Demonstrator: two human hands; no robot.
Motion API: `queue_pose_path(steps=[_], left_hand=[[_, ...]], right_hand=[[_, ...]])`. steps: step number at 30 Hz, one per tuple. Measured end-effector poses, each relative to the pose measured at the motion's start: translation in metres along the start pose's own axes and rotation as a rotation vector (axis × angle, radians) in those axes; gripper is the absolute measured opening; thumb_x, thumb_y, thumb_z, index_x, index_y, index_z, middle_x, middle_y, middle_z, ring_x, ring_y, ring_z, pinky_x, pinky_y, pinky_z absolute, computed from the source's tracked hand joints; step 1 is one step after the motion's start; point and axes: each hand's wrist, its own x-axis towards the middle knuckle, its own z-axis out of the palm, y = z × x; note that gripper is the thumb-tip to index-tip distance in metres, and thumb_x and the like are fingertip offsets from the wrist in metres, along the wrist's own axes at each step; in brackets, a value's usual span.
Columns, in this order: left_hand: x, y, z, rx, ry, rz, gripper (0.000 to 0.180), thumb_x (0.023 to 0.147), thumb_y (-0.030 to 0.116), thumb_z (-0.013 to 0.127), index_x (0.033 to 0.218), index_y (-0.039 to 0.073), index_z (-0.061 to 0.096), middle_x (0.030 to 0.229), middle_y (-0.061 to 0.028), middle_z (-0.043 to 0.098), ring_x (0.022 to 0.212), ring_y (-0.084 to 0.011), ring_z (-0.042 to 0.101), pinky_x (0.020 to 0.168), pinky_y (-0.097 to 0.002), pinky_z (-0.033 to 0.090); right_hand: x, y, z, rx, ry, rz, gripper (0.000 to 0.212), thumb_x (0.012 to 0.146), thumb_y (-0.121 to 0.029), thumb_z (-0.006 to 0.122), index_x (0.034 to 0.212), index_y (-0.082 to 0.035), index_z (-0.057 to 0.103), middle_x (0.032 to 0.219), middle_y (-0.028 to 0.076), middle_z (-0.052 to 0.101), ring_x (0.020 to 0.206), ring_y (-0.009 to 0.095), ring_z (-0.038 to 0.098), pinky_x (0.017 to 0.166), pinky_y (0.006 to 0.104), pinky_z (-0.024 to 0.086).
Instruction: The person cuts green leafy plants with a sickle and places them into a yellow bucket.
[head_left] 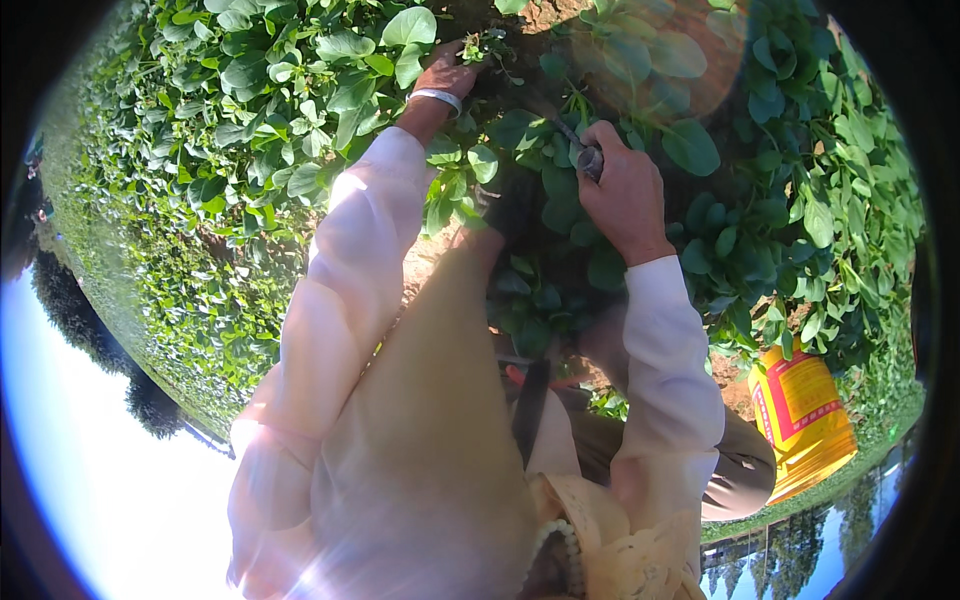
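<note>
My right hand [622, 190] is closed around a dark tool handle [588, 160], its blade hidden in the leaves. My left hand [447, 72] pinches a small leafy sprig [482, 45] among the green plants [280, 100]. A yellow sack [800, 420] lies at the plants' edge.

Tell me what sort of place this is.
Most likely an open crop field. Low leafy green plants spread in rows over reddish soil, trees line the far edge, and a yellow sack sits nearby. The left hand grips a plant; the right hand holds a tool handle.
</note>
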Motion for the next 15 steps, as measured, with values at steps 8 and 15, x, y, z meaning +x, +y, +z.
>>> queue_pose_path(steps=[8, 15], left_hand=[[-0.031, -0.003, -0.014, 0.293, -0.374, 0.177, 0.048, 0.073, 0.028, 0.067, 0.113, 0.005, 0.054, 0.115, -0.0182, 0.060, 0.104, -0.0359, 0.059, 0.088, -0.0448, 0.047], [-0.049, 0.022, -0.001, 0.592, -0.347, 0.263, 0.040, 0.068, 0.023, 0.069, 0.102, 0.009, 0.054, 0.098, -0.0137, 0.061, 0.095, -0.0352, 0.061, 0.076, -0.0501, 0.048]], right_hand=[[-0.004, 0.006, -0.022, -0.100, -0.140, -0.064, 0.019, 0.075, -0.012, 0.061, 0.090, -0.008, 0.049, 0.066, 0.018, 0.060, 0.067, 0.042, 0.059, 0.060, 0.0504, 0.045], [0.005, 0.002, 0.008, -0.110, -0.099, -0.029, 0.019, 0.075, -0.013, 0.061, 0.089, -0.008, 0.049, 0.066, 0.018, 0.061, 0.067, 0.040, 0.060, 0.059, 0.0507, 0.046]])
